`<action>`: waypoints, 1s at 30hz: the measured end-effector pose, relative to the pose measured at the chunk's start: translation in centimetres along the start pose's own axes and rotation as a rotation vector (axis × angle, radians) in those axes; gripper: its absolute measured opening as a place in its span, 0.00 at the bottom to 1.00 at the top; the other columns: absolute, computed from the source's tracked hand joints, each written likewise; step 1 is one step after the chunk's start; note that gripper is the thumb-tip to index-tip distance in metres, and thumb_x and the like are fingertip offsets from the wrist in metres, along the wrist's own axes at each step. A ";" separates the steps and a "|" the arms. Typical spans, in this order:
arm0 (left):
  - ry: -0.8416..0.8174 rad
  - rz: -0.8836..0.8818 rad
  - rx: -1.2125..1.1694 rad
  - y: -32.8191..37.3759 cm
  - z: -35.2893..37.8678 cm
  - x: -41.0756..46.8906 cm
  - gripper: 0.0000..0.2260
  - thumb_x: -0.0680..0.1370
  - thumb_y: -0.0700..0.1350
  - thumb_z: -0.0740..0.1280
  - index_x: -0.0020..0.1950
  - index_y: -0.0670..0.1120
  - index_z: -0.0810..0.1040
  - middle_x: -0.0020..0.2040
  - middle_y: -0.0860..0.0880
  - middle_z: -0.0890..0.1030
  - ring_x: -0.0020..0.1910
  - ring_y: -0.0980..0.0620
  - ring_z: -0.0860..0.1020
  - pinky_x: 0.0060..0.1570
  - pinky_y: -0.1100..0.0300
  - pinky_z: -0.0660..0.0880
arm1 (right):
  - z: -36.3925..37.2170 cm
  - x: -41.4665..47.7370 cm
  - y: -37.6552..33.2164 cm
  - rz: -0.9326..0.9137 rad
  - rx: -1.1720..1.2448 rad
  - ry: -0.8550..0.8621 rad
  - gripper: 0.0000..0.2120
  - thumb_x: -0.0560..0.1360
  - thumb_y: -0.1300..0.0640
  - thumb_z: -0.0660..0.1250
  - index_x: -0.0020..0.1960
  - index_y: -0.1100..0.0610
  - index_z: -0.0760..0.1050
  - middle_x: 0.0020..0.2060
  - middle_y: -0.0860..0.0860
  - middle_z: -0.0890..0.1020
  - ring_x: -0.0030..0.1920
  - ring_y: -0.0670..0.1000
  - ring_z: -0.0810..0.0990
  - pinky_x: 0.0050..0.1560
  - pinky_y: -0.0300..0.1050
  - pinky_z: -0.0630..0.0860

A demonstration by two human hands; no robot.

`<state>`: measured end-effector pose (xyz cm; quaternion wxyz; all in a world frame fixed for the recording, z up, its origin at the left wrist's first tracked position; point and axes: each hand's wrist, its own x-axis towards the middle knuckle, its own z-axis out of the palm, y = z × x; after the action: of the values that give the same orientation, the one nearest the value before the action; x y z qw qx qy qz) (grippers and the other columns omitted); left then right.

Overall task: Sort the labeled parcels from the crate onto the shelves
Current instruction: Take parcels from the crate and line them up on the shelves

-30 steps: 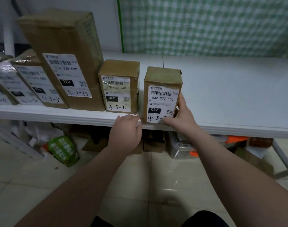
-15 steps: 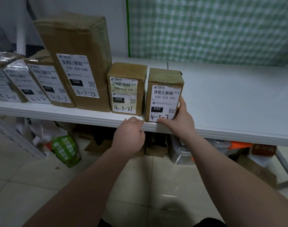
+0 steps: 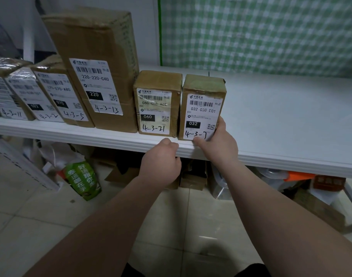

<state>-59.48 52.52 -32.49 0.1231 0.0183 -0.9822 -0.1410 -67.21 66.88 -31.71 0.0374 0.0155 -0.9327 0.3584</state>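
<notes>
A small brown parcel labeled 4-3-7 (image 3: 202, 100) stands upright on the white shelf (image 3: 281, 116), close beside the parcel marked 4-3-21 (image 3: 157, 96). My right hand (image 3: 217, 144) grips its lower right corner, thumb across the label's bottom edge. My left hand (image 3: 161, 162) hangs just below the shelf's front edge with its fingers curled, holding nothing. The crate is out of view.
Left along the shelf stand a tall box 4-3-13 (image 3: 99, 66) and parcels 4-3-5 (image 3: 57, 92), 4-3-2 (image 3: 29, 96) and 4-3-11 (image 3: 3, 92). Under the shelf lie a green bag (image 3: 82, 180), cardboard and plastic tubs (image 3: 221, 184). A green checked curtain (image 3: 261, 33) hangs behind.
The 4-3-7 parcel has slid left, nearer to 4-3-21, with my right hand still on it. My left hand has dropped slightly below the shelf edge.
</notes>
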 end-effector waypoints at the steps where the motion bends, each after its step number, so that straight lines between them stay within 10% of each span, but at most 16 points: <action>1: -0.001 -0.002 0.002 0.0 0.0 0.0 0.14 0.77 0.46 0.61 0.61 0.46 0.76 0.53 0.49 0.75 0.49 0.50 0.75 0.42 0.62 0.68 | 0.1 0.0 -0.1 0.002 -0.006 0.009 0.40 0.71 0.48 0.71 0.76 0.53 0.55 0.60 0.49 0.80 0.54 0.56 0.80 0.43 0.45 0.71; 30: 0.052 0.024 0.117 0.2 0.7 0.0 0.12 0.72 0.42 0.62 0.54 0.44 0.78 0.48 0.48 0.75 0.40 0.46 0.76 0.33 0.60 0.65 | 1.6 -0.4 -0.1 -0.008 -0.077 0.103 0.31 0.72 0.51 0.67 0.71 0.56 0.60 0.55 0.54 0.79 0.54 0.58 0.78 0.42 0.46 0.70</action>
<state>-59.68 52.92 -33.07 0.1489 0.0173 -0.9853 -0.0815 -66.85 65.75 -32.83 0.0873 -0.0007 -0.9426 0.3225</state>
